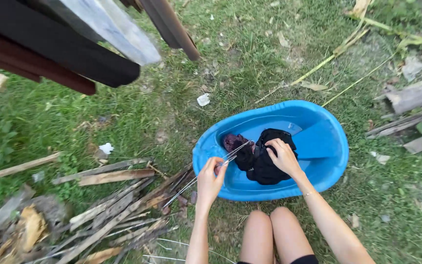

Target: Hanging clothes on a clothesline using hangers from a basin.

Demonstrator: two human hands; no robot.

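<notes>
A blue plastic tub (318, 146) sits on the grass in front of my knees. Inside it lies a heap of dark wet clothes (260, 164), black with a maroon piece at the left. My right hand (283, 155) rests on top of the black cloth, fingers closed on it. My left hand (212, 177) hovers over the tub's near left rim, pinching thin pale strings or wires (233, 155) that run from the clothes past the hand toward the wood pile.
A pile of broken sticks and planks (108, 210) lies left of the tub. Dark boards (59, 49) and a pale plank hang overhead at top left. Logs (416, 95) lie at right. Grass with litter and long yellow stalks surrounds everything.
</notes>
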